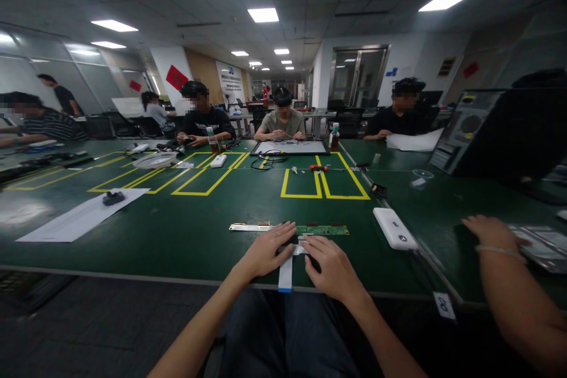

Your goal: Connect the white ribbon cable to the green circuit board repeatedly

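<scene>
So the long skinny circuit board (325,230) lay just past the fingertips, flat on the green table (177,254), its long axis running left to right. The white ribbon cable (286,274) went crosswise to it, its blue end pointing back at the person by the near edge. Left hand (268,246) was flat, fingers out straight, fingertips nearest the board's middle, thumb by the cable. Right hand (328,260) was palm down too, loosely bent, fingertips on the cable's folded upper bit, thumb apart, no grip. Couldn't really tell whether that end was joined to the board; fingers covered it.
</scene>
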A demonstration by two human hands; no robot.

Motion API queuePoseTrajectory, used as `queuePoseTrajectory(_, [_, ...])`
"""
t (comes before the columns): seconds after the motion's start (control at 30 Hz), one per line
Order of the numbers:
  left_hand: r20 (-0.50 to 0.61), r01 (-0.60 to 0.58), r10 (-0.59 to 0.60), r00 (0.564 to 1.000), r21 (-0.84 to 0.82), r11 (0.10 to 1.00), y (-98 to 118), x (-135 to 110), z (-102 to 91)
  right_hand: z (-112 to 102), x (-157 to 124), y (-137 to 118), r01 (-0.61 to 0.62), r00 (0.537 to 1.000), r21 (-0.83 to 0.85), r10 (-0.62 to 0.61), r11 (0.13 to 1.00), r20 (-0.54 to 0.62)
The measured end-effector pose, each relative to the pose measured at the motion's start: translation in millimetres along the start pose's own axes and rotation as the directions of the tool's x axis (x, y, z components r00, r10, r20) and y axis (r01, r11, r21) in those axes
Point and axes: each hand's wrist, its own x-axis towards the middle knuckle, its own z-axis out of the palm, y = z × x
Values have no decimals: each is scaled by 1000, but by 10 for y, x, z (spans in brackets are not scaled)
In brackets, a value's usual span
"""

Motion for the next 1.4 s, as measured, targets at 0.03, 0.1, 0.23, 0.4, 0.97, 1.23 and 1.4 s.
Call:
queuePoseTrajectory(0.03, [34,-9,9,999,-14,1000,3,3,0,18,-2,11,-5,1000,-5,5,1000,14])
queuePoseTrajectory(0.1, [80,-7,9,997,-26,1000,-7,13,10,51,-8,32,-18,999,-3,18,1000,38])
queuePoseTrajectory(0.23, [87,15,-13,996,-26,1000,-36,23,41,79,-16,50,-62,997,6,61,998,38])
queuePoseTrajectory(0.4, [73,26,-24,997,-31,999,-16,16,26,68,-14,39,-94,995,-2,94,996,13])
queuePoseTrajectory(0.97, [92,23,-24,995,6,1000,19,24,-18,14,14,-1,-170,982,-120,179,978,63])
queuePoseTrajectory(1.23, [113,33,-33,993,3,999,5,37,-15,2,21,-32,-201,974,-221,219,954,60])
queuePoseTrajectory(1.4, [115,36,-37,993,7,999,20,40,-32,-5,27,-35,-203,972,-212,223,956,76])
